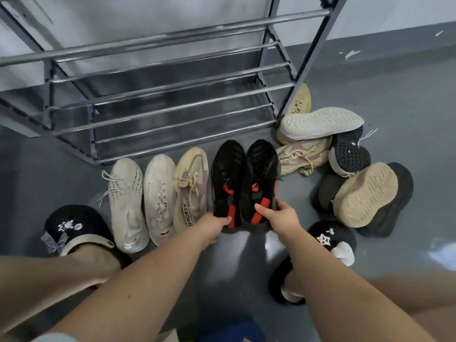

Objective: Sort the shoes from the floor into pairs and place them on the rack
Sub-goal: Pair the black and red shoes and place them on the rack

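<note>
Head view: two black shoes with red straps stand side by side on the grey floor [407, 99], toes toward the rack [172, 70]. The left hand [209, 228] grips the heel of the left black shoe [225, 183], thumb lying across its red strap. The right hand [278, 218] grips the heel of the right black shoe [261, 174], thumb on the red strap, fingers curled round the far side of the heel. The two shoes touch along their inner edges.

Just left of the left-hand fingers lies a beige shoe [191, 186] with lettering on its tongue, touching the left black shoe. Further left stand two off-white shoes [158, 196], one with loose laces [125, 201], all three toes toward the rack.

Right of the right-hand fingers lies a heap: a second beige shoe [301, 156] on its side, a white sole [320, 122] turned up above it, a black studded sole [348, 154], a tan sole [365, 193] over a dark shoe [394, 206], and a yellowish shoe [299, 99] leaning by the rack's post.

Nearest the camera, the person's feet wear black clogs, the left clog [74, 225] with a bow, the right clog [330, 236] with a star charm.
</note>
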The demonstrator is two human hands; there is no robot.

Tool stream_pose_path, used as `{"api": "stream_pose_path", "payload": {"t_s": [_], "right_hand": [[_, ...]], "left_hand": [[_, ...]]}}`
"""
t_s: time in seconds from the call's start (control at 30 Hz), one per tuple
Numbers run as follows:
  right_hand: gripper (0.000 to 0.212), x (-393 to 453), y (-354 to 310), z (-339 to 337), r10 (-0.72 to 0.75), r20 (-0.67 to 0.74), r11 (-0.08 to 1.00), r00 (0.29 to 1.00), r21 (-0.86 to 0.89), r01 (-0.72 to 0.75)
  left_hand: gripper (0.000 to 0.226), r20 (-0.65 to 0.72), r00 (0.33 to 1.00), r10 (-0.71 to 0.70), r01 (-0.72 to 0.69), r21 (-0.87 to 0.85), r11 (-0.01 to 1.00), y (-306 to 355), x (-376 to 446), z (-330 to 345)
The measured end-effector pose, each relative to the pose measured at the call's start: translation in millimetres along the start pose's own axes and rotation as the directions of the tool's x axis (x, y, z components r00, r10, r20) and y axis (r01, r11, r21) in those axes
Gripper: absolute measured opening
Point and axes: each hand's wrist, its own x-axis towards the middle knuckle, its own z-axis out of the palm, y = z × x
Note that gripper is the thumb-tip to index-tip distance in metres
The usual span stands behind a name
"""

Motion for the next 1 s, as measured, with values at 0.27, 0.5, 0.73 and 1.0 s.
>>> {"api": "stream_pose_path", "payload": {"t_s": [0.27,0.5,0.73,1.0], "right_hand": [[0.044,14.1,12.3,-4.9,0.063,-0.115,0.997,0.991,-0.025,-0.067],[0.027,25.3,24.4,-8.8,0.132,-0.142,0.991,0.981,0.036,-0.128],[0.036,21.6,16.0,-15.1,0.155,-0.069,0.983,0.986,0.115,-0.146],[0.035,-10.7,-11.5,-11.2,0.070,-0.063,0.991,0.996,0.115,-0.063]], "left_hand": [[0.050,0.009,0.994,-0.113,0.112,-0.211,0.971,-6.4,27.1,6.5],[0.072,0.024,0.988,-0.152,0.152,-0.326,0.933,-5.8,38.1,11.5],[0.034,-0.018,0.995,-0.096,0.082,-0.379,0.922,-9.5,30.7,9.7],[0.032,0.091,0.994,0.063,-0.010,-0.489,0.872,9.0,-6.9,-13.1]]}}
